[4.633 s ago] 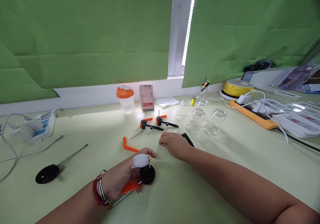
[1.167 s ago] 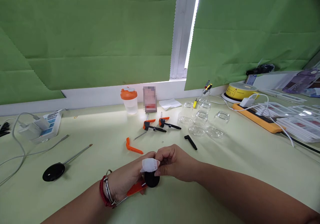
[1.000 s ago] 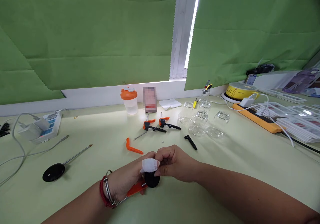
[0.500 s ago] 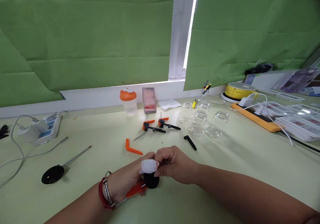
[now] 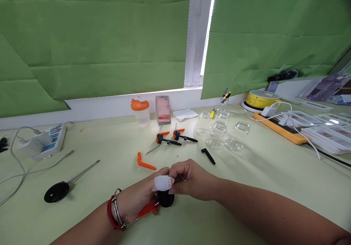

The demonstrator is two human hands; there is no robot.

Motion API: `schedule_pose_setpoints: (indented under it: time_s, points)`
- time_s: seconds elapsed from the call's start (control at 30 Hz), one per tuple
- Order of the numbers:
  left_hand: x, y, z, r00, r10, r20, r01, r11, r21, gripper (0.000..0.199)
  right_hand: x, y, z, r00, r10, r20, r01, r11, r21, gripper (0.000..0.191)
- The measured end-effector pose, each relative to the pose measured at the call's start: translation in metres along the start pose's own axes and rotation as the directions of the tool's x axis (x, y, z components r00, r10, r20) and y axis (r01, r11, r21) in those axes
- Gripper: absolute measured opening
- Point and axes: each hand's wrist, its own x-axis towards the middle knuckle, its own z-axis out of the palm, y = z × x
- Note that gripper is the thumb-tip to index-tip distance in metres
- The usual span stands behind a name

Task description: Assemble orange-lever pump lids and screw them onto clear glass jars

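Observation:
My left hand (image 5: 137, 198), its thumb wrapped in white bandage, is closed around an orange-and-black device with a metal rod. The device's orange arm (image 5: 147, 210) shows under the palm, and its round black end (image 5: 166, 200) sits below the thumb. My right hand (image 5: 196, 181) pinches at the top of that end, fingertips against the left thumb; whatever lies between them is hidden. Just beyond the hands are a loose orange bent piece (image 5: 145, 163) and a black bent piece (image 5: 208, 156). Two similar orange-and-black devices (image 5: 168, 140) (image 5: 184, 136) lie farther back.
A black disc with a rod (image 5: 57, 192) lies at left, near a power strip (image 5: 55, 142) and cables. Several glass jars (image 5: 216, 137), an orange-lidded cup (image 5: 141, 113) and a paper (image 5: 185, 114) stand or lie behind. An orange-edged power strip (image 5: 282, 128) is at right.
The view has shifted very slightly. Both hands keep the same hold on the device, with no other visible movement.

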Motion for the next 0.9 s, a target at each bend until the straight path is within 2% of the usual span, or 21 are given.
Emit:
schedule_pose_setpoints:
  time_s: [0.43, 0.9]
  points:
    - [-0.0009, 0.0023, 0.0026, 1.000, -0.010, -0.015, 0.010, 1.000, -0.005, 0.028, -0.0001, -0.0011, 0.0020, 1.000, 0.004, -0.018, -0.003, 1.000, 0.004, 0.023]
    - [-0.0005, 0.0010, 0.0000, 1.000, -0.002, 0.002, 0.003, 0.999, -0.038, 0.028, -0.0013, -0.0019, 0.0016, 0.999, -0.034, -0.011, 0.033, 0.997, -0.072, 0.022]
